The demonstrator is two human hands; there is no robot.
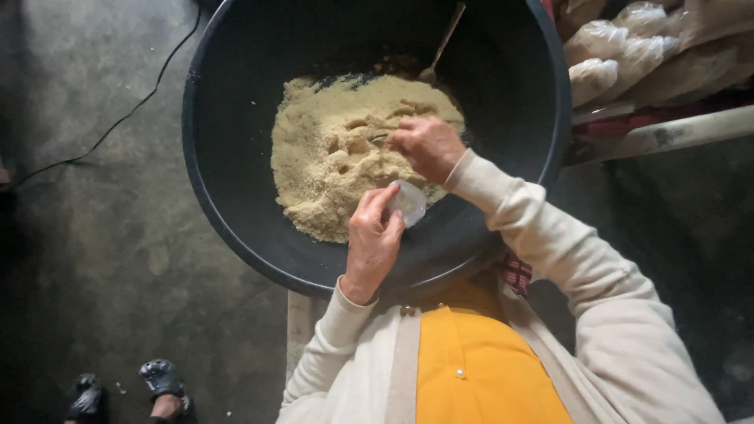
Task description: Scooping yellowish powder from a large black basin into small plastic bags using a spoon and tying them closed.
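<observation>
A large black basin (228,196) holds a heap of yellowish crumbly meal (330,165). My left hand (373,239) is over the basin's near rim and pinches a small clear plastic bag (410,201) by its mouth. My right hand (428,145) rests on the heap just beyond the bag, fingers closed around a small spoon (378,137) whose tip is dug into the meal. A second metal spoon (441,45) stands stuck in the far side of the heap, its handle leaning against the basin wall.
Several filled clear plastic bags (628,47) lie piled at the upper right, above a pale bar (683,129). A dark cable (118,118) runs across the concrete floor on the left. Another person's sandalled feet (161,385) stand at the lower left.
</observation>
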